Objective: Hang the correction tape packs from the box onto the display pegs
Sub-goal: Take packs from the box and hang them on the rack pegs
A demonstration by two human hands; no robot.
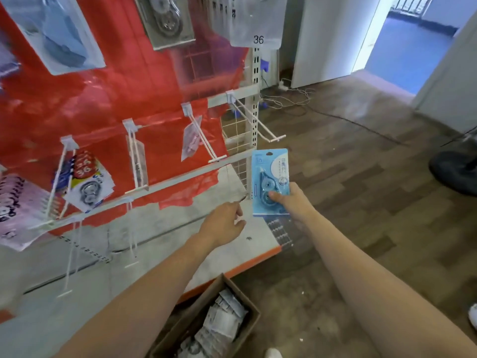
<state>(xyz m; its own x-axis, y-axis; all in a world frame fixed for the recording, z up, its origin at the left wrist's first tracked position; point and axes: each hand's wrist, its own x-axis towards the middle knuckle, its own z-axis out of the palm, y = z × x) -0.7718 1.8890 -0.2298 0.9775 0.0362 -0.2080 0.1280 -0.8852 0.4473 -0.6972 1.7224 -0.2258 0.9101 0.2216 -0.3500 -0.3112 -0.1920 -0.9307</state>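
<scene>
A pale grey base shelf (pixel 160 228) with an orange front edge sits low on the display rack, and one small dark scrap (pixel 249 238) lies on it. In front of it, on the brown wooden floor (pixel 348 202), stands an open cardboard box (pixel 247 329) full of correction tape packs (pixel 222 324). White cables (pixel 289 98) lie on the floor farther back.

Red plastic sheet (pixel 134 99) covers the back panel of the rack. White slotted upright (pixel 255 81) stands at the rack's right edge, wire grid (pixel 236 130) just beside it. Grey base shelf (pixel 160 228) has an orange front edge. Wood-pattern floor (pixel 361 202) to the right. Tangle of white cables (pixel 289 98) lies on the floor near the white wall (pixel 330 37). Dark round base (pixel 454 171), possibly a fan stand, at the right edge. Open doorway (pixel 402 52) shows a blue floor.
</scene>
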